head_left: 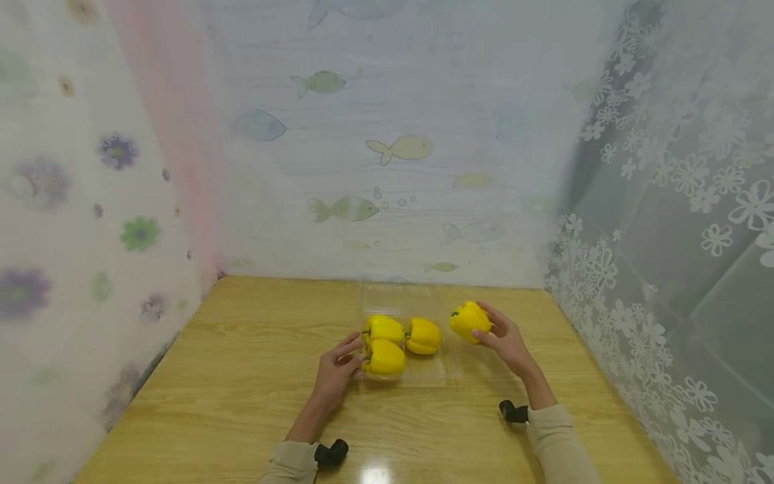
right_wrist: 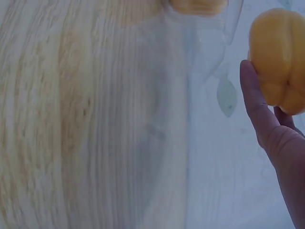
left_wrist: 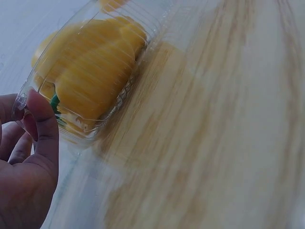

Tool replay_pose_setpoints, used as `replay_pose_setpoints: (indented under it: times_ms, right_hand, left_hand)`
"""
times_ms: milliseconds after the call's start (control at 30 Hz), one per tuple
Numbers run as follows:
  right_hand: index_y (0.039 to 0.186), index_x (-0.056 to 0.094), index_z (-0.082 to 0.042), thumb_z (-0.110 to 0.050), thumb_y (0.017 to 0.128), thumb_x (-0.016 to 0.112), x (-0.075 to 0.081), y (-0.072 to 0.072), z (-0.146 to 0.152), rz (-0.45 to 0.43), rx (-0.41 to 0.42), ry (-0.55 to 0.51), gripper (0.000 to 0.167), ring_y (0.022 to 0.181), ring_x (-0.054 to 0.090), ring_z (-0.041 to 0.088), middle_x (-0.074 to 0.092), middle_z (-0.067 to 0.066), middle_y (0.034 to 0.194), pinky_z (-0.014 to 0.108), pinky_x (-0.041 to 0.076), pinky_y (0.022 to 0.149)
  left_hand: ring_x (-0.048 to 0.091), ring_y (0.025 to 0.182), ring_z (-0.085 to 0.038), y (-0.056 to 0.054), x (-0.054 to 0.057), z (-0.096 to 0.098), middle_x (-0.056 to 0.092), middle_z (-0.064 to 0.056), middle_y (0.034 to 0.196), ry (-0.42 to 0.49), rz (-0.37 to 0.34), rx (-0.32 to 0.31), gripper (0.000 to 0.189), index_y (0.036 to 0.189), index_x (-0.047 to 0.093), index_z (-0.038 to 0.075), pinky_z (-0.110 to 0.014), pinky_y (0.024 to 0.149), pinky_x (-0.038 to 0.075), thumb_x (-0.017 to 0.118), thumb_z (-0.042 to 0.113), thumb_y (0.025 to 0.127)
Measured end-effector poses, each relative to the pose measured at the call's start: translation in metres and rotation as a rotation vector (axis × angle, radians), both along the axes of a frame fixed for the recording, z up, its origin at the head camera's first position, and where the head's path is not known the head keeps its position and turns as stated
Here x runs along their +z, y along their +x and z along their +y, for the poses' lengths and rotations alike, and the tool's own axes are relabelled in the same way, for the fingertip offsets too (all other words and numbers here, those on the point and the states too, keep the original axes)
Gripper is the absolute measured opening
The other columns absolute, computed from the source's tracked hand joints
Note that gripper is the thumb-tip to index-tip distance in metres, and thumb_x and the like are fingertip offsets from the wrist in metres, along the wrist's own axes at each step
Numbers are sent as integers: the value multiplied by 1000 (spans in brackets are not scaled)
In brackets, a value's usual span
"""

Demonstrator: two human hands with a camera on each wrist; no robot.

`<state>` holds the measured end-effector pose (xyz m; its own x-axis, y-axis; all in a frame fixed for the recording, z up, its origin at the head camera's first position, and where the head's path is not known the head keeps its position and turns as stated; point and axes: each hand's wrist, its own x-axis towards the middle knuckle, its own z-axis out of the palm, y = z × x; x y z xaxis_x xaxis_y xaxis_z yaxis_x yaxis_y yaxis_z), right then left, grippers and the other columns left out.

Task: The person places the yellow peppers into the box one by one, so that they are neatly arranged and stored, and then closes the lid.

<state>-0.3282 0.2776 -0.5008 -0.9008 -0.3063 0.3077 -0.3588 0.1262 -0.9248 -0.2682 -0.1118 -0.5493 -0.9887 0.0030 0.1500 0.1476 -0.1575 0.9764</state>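
A clear plastic container point(head_left: 426, 374) with its lid raised at the back stands on the table. Inside it lie three yellow bell peppers, two stacked front to back on the left point(head_left: 385, 357) and one on the right point(head_left: 424, 337). My left hand point(head_left: 336, 374) pinches the container's left rim between thumb and fingers, as the left wrist view shows beside a pepper point(left_wrist: 95, 67) with a green stem. To the right of the container, my right hand point(head_left: 506, 341) holds another yellow bell pepper point(head_left: 469, 321) above the table, thumb in front and fingers behind.
The wooden table point(head_left: 242, 376) runs back to a curtain printed with fish point(head_left: 405, 147). Flowered sheets hang on the left point(head_left: 140, 233) and right. A black wrist camera point(head_left: 332, 453) sits at the left cuff, another point(head_left: 514, 411) at the right.
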Motion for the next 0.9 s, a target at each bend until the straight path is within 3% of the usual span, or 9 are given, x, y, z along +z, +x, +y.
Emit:
replay_pose_setpoints:
  times_ms: [233, 433, 900]
  right_hand:
    - [157, 32, 1, -2, 98, 65, 7, 5, -6, 30, 68, 15, 68, 119, 62, 6, 45, 22, 153, 33, 60, 83]
    - [158, 33, -3, -2, 99, 63, 7, 9, -14, 11, 145, 5, 67, 122, 61, 9, 45, 20, 154, 33, 60, 85]
    - [157, 35, -2, 0, 99, 61, 6, 12, -25, 51, 233, 48, 64, 130, 55, 6, 41, 26, 156, 28, 56, 94]
  left_hand:
    - [61, 86, -7, 1, -1, 1, 47, -15, 155, 4, 9, 0, 35, 129, 64, -10, -16, 67, 51, 66, -5, 95]
    - [61, 86, -6, 0, -1, 2, 48, -15, 155, 1, 10, 7, 34, 128, 65, -10, -15, 67, 51, 66, -6, 95]
    - [61, 92, -9, 0, 1, 1, 48, -15, 155, -2, 14, 7, 35, 130, 64, -9, -15, 70, 51, 66, -3, 96]
